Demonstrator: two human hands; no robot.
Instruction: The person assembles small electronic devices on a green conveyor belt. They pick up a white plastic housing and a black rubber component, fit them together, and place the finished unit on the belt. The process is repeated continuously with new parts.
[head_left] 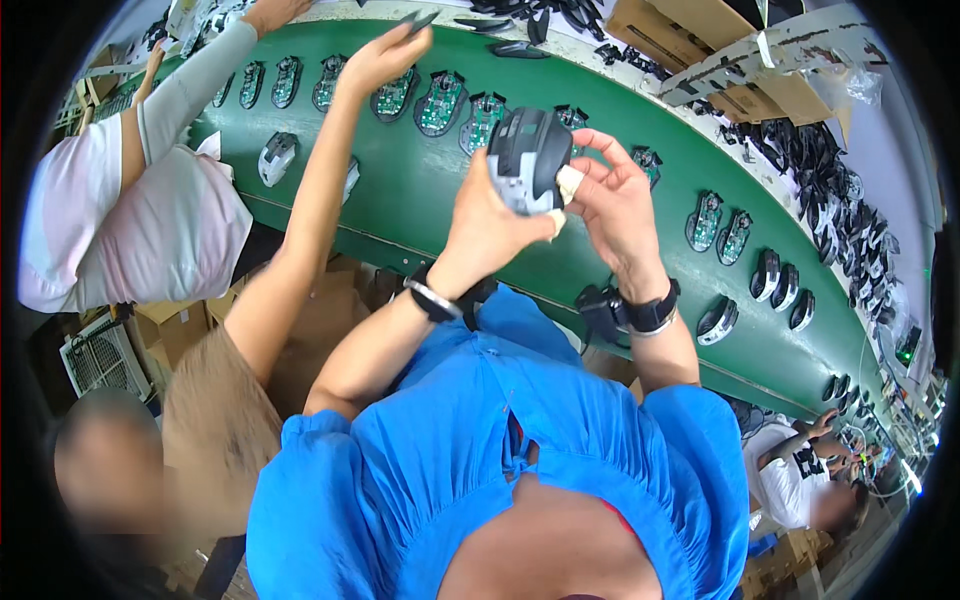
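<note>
A black and grey computer mouse [527, 160] is held up above the green bench, between my two hands. My left hand [485, 222] is closed around its left and lower side. My right hand [618, 205] grips its right side, the thumb pressed to the shell and the fingers curled. Pale coverings wrap both thumb tips. Behind the mouse, open mouse bases with green circuit boards lie in a row, among them one base [440, 104] just left of my hands. Part of that row is hidden by the mouse and my fingers.
A co-worker's arm [318, 190] reaches across the green bench [400, 185] on my left, dark parts in its hand. Closed-up mice [718, 320] and more open bases [704, 222] lie to the right. Black shell pieces [850, 215] heap along the far ledge, near cardboard boxes [680, 40].
</note>
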